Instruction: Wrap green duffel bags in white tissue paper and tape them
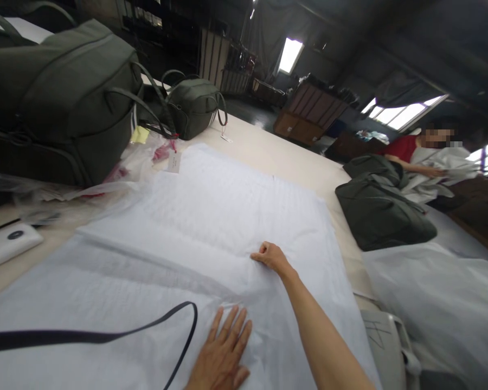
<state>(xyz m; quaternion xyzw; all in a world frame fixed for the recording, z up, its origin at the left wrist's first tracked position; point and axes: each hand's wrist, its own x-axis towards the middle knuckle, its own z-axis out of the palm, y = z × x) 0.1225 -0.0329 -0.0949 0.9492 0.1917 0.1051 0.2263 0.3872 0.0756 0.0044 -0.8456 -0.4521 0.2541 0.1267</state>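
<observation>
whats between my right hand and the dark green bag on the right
Just the white sheet, then a narrow bare strip of table beside the bag; the head view shows it, right hand included.

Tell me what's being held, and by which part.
The right hand seems to pinch the white sheet well inside its edges; the left hand lies flat on it.

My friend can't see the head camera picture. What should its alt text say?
Two bare hands touch a thin white sheet spread over a table: the left hand lies flat, the right hand has curled fingers. Dark green bags stand at left; another person is at right.
</observation>
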